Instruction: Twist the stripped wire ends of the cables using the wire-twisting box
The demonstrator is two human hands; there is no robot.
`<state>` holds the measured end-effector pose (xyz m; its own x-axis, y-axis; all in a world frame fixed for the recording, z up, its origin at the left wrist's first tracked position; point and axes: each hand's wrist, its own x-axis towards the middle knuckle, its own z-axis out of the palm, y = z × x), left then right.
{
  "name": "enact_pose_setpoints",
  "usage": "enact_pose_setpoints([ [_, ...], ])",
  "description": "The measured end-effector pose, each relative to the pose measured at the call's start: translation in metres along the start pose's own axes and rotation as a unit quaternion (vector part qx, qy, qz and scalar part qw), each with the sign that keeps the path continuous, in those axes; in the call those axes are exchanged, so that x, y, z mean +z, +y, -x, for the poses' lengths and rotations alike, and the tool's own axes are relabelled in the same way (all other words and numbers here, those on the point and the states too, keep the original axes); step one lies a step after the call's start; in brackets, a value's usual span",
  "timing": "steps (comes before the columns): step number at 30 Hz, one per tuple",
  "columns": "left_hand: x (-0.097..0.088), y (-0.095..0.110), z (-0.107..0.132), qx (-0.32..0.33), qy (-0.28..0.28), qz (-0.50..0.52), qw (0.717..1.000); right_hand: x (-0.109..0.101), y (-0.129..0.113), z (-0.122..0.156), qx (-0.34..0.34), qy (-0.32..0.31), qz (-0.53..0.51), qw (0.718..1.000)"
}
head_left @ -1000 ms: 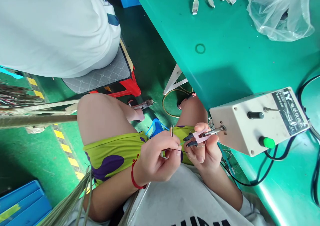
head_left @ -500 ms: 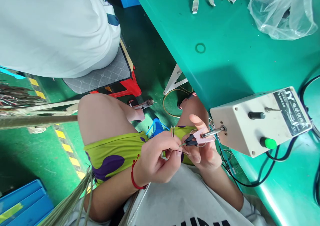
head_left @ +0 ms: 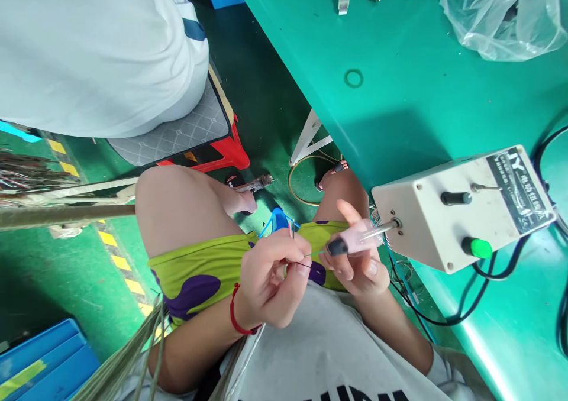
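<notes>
Left grip [head_left: 273, 280] pinching wires [head_left: 291, 230]; right grip [head_left: 366, 271] spread, part-hidden by blurred clip [head_left: 352, 239]. White box [head_left: 437, 212], plastic bag [head_left: 497, 16] on green table [head_left: 399, 87].

green table [head_left: 394, 76] | white machine box [head_left: 457, 206] | USB connectors [head_left: 344, 0] | clear plastic bag [head_left: 497, 19] | black cables [head_left: 501, 278]

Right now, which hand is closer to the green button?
Right. The right hand is by the clip, left of the button; the left hand, holding wires, is farther left.
</notes>
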<state>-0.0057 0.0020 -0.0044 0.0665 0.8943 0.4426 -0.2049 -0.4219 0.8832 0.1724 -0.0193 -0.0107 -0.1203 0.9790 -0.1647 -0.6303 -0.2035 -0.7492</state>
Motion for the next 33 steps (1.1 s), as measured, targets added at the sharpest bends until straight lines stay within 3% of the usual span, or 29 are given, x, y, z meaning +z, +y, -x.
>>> enact_pose_setpoints([
  [11,-0.001,0.003,0.0,0.004,0.005,-0.005,1.0,0.008,-0.007,-0.007,-0.005,0.033,0.037,0.999],
  [28,0.002,0.005,-0.007,0.025,0.003,-0.007,1.0,0.022,-0.014,-0.017,-0.013,-0.011,-0.013,1.0],
  [33,0.001,0.003,-0.006,0.019,-0.001,-0.015,1.0,0.027,-0.011,-0.012,-0.037,0.045,0.038,0.998],
])
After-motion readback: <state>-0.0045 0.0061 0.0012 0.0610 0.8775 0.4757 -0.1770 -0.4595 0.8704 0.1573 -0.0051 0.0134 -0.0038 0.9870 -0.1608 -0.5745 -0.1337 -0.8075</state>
